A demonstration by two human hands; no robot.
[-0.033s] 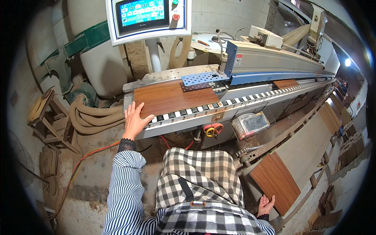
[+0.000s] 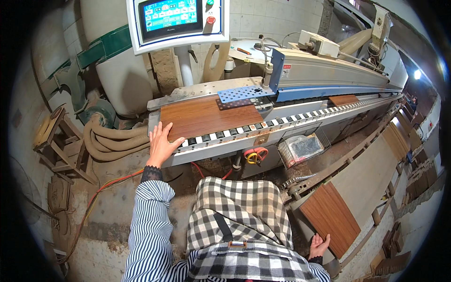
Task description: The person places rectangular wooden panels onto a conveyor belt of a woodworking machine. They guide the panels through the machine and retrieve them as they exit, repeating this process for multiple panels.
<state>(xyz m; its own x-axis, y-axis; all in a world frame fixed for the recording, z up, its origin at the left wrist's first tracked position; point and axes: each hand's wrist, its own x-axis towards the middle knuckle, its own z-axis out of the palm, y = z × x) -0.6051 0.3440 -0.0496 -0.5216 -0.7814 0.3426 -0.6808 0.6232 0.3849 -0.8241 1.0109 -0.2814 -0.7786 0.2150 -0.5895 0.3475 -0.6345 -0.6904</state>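
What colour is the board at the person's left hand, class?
The board is reddish brown with wood-grain streaks; the head view shows it best.

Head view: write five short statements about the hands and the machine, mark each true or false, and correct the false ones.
1. The left hand lies at the near left corner of the wood-grain board on the machine. True.
2. The left hand is clenched into a fist. False: its fingers are spread.
3. The right hand is beside a second wood-grain board, at the lower right. True.
4. The screen is dark. False: the screen is lit.
5. A blue perforated plate reaches over the far right part of the first board. True.
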